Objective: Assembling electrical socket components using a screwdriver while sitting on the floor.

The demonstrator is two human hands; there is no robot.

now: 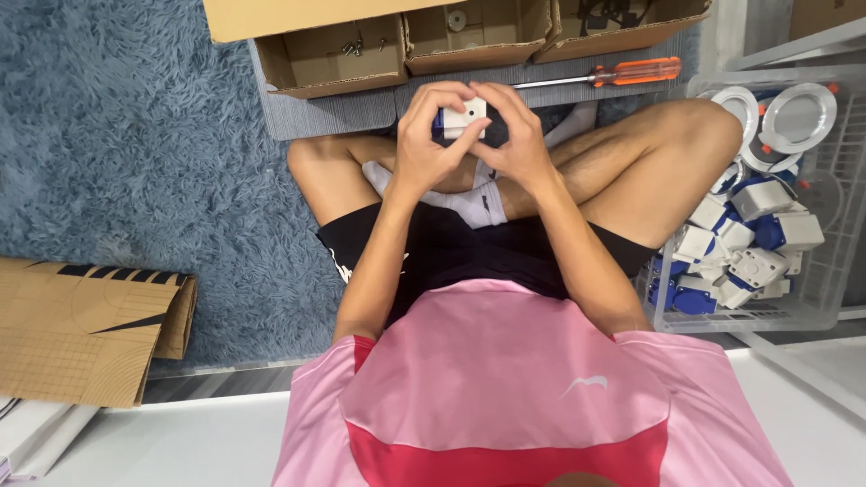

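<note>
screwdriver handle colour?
Orange, translucent-looking. The screwdriver lies on the grey mat by the cardboard boxes; head view.

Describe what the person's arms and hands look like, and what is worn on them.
Both arms are bare from the short pink sleeves down. The left hand and right hand wear no gloves; no rings, watch or bands are visible on fingers or wrists.

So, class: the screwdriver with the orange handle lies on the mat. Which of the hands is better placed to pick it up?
The right hand. The screwdriver lies on its side, handle pointing right, while the left hand would have to cross over the white and blue part that both hold.
</note>
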